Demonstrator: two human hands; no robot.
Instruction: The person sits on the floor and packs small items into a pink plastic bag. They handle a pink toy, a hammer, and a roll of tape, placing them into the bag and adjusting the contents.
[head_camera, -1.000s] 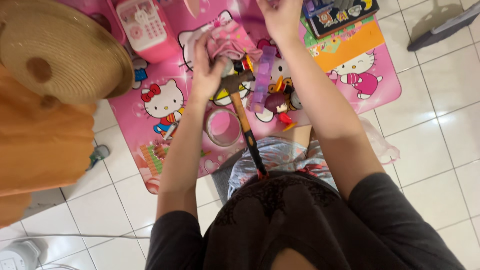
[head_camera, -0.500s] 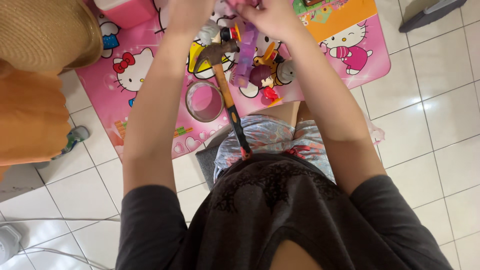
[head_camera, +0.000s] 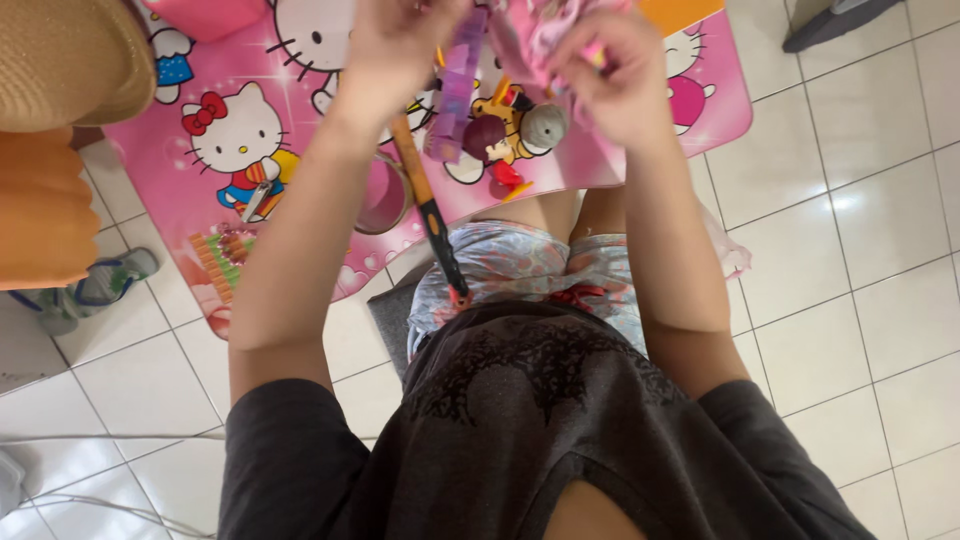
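Head view: right hand (head_camera: 622, 75) closed on pink cloth (head_camera: 540, 35) above the mat (head_camera: 300, 130), left hand (head_camera: 390, 45) beside it, grip not discernible, over hammer (head_camera: 430, 215) lying handle-down across lap, small dolls (head_camera: 510, 130) just beneath cloth.

mat: pink cartoon-cat play mat (head_camera: 240, 150) spread on the white tiled floor (head_camera: 860, 280)
hat: straw hat (head_camera: 60, 55), top left corner, sitting over something orange (head_camera: 45, 215)
figures: little toy figures (head_camera: 505, 135) bunched on the mat
ring: pinkish round ring (head_camera: 385, 200) just beside them
shoe: grey-green sandal (head_camera: 85, 290) off the mat, left side
cable: white cord (head_camera: 100, 440) across the tiles, bottom left
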